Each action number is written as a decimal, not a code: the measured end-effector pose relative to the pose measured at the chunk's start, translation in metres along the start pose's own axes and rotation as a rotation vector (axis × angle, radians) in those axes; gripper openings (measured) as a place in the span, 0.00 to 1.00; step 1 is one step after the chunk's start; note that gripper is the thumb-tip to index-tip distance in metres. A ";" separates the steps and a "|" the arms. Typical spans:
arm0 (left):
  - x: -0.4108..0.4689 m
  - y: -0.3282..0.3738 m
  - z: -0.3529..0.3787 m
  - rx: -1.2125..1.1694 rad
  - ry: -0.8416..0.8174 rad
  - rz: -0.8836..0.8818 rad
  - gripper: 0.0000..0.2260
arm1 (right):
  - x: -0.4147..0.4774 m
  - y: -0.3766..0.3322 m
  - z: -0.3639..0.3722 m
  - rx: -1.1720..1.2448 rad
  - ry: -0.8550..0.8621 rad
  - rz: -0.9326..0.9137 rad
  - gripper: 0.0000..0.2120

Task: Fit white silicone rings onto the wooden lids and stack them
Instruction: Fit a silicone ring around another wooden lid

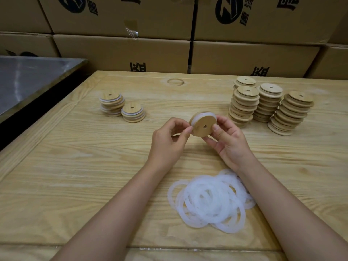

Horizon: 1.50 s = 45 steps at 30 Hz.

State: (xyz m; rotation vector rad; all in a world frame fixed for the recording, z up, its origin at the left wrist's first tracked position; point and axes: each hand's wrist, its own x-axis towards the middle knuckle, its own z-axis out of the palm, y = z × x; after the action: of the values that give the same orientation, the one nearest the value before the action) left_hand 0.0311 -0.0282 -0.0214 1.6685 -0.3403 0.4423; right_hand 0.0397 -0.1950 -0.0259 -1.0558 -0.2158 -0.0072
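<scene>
A round wooden lid (202, 126) with a small centre hole is held tilted above the table, a white silicone ring (201, 115) wrapped round its rim. My left hand (169, 140) pinches its left edge. My right hand (228, 140) grips its right side with thumb on the face. A loose pile of white rings (209, 200) lies near me, between my forearms. Two short stacks of ringed lids (113, 104) (133, 113) stand at the far left. Several tall stacks of bare lids (243, 104) (268, 102) (291, 113) stand at the far right.
The wooden table (84, 166) stretches wide to the left of my hands. A grey metal surface (28, 81) adjoins it at the far left. Cardboard boxes (169, 44) form a wall behind the table.
</scene>
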 end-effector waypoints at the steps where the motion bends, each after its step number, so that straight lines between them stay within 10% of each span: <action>1: 0.000 0.001 0.000 -0.021 0.006 -0.025 0.10 | 0.000 0.000 0.000 -0.001 0.001 0.002 0.10; 45: 0.002 -0.007 0.001 -0.168 0.114 -0.250 0.06 | -0.002 0.006 0.005 -0.329 0.065 -0.080 0.11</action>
State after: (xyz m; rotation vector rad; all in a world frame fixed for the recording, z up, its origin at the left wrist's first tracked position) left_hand 0.0364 -0.0281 -0.0269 1.4916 -0.0805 0.3109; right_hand 0.0379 -0.1879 -0.0289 -1.3716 -0.2020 -0.1533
